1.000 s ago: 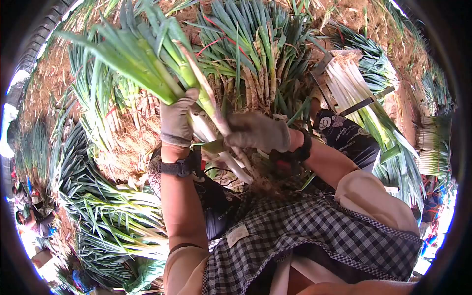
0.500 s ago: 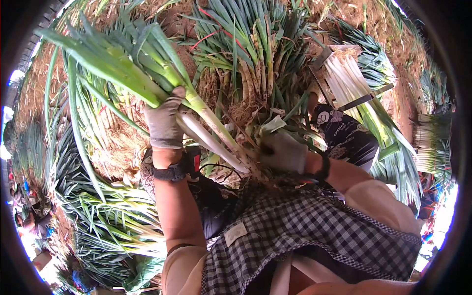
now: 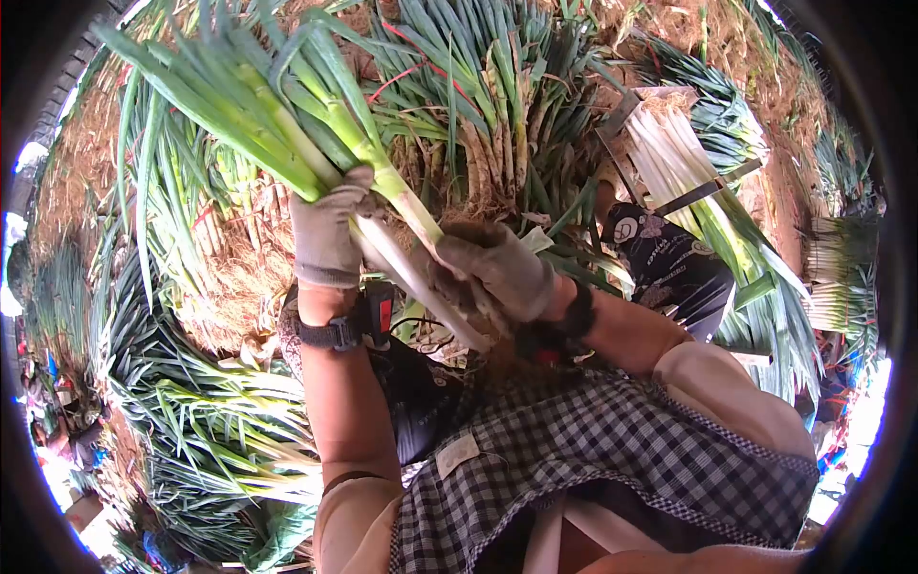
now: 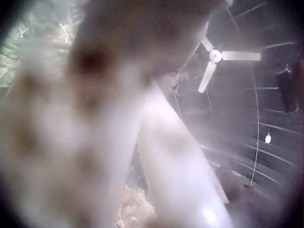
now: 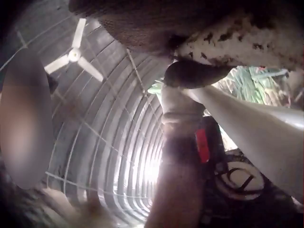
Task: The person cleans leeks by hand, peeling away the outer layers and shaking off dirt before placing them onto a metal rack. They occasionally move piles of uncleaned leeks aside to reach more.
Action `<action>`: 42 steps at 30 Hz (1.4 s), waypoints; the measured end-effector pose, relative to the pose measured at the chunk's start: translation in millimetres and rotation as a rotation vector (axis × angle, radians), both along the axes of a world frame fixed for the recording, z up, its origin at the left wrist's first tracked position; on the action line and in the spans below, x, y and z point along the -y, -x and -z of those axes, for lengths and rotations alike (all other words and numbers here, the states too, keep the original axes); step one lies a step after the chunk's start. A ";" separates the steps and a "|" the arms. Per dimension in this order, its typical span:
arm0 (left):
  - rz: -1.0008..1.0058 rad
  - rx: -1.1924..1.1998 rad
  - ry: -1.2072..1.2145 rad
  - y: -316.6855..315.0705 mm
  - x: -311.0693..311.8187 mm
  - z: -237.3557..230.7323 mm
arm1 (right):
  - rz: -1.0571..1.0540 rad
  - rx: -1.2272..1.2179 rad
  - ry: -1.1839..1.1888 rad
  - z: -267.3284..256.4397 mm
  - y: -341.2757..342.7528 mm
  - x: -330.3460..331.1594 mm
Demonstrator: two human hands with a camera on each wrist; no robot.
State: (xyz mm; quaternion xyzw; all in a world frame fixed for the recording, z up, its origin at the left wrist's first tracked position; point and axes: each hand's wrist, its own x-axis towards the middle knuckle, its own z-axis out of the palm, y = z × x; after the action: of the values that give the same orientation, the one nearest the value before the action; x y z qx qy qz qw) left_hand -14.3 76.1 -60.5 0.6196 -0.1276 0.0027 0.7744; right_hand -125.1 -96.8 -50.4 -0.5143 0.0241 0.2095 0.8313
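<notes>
In the head view my gloved left hand [image 3: 330,234] grips a few thick green onions [image 3: 359,134], their leaves fanning to the upper left. White stalks slant below it toward soil-covered roots [image 3: 507,359] over the lap. My gloved right hand [image 3: 502,268] has its fingers curled round the lower stalk of one of these onions. That stalk [image 5: 247,45] shows dark specks of soil in the right wrist view, close to the glove. A clean white stalk [image 4: 175,156] fills the middle of the left wrist view, where the glove is blurred.
Bundled green onions [image 3: 492,115] stand ahead, and more [image 3: 220,421] lie to the left. A metal-framed rack [image 3: 693,196] at the right holds white-stalked onions. A checked apron [image 3: 574,430] covers the lap. A ceiling fan [image 5: 74,55] hangs overhead.
The right hand pulled away down and right, then returned to the stalk. A dry brown outer leaf along one onion is gone from it. The left hand keeps its hold, shifted slightly left.
</notes>
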 end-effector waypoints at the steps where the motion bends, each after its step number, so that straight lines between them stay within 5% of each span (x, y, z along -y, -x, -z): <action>1: 0.008 -0.137 0.189 -3.1 1.9 0.6 | 0.080 0.066 0.161 -0.2 -3.2 -2.1; 6: -0.154 -0.167 0.110 -11.1 16.6 -1.8 | 0.325 0.331 0.487 14.0 -22.3 -12.7; 11: -0.210 -0.118 0.167 -0.2 24.6 -0.1 | 0.401 0.268 0.337 21.2 -57.2 -13.4; 13: -0.287 0.029 -0.048 3.7 25.3 6.6 | 0.469 0.296 0.338 26.5 -81.2 -3.8; 15: -0.264 0.036 -0.001 9.3 21.1 7.6 | 0.478 0.372 0.313 23.0 -95.5 9.1; 17: -0.024 -0.104 0.120 9.2 9.6 13.1 | 0.568 0.292 0.376 20.7 -101.9 26.9; 18: -0.233 -0.121 0.040 17.1 20.9 -7.2 | 0.560 0.287 0.353 12.5 -94.9 33.7; 23: -0.393 -0.146 0.000 15.1 4.5 -20.8 | 0.557 0.341 0.556 19.9 -50.6 52.4; 29: -0.223 0.008 0.204 15.5 23.3 -15.7 | 0.473 0.556 0.845 41.7 10.1 38.0; 33: -0.064 0.031 0.104 14.9 24.8 -0.3 | 0.290 0.548 0.946 35.4 39.3 26.5; 37: 0.005 0.052 -0.047 12.2 25.6 9.0 | 0.219 0.708 0.976 14.5 15.7 39.2; 42: 0.080 -0.028 0.102 18.5 40.6 3.7 | 0.218 0.627 0.981 -8.1 -32.0 33.0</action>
State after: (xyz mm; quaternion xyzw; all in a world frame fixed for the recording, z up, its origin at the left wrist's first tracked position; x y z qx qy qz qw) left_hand -32.8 35.5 -64.2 0.5738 -0.1414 -0.0304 0.8061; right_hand -93.2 -129.8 -42.3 -0.8704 -0.0760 -0.0745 0.4808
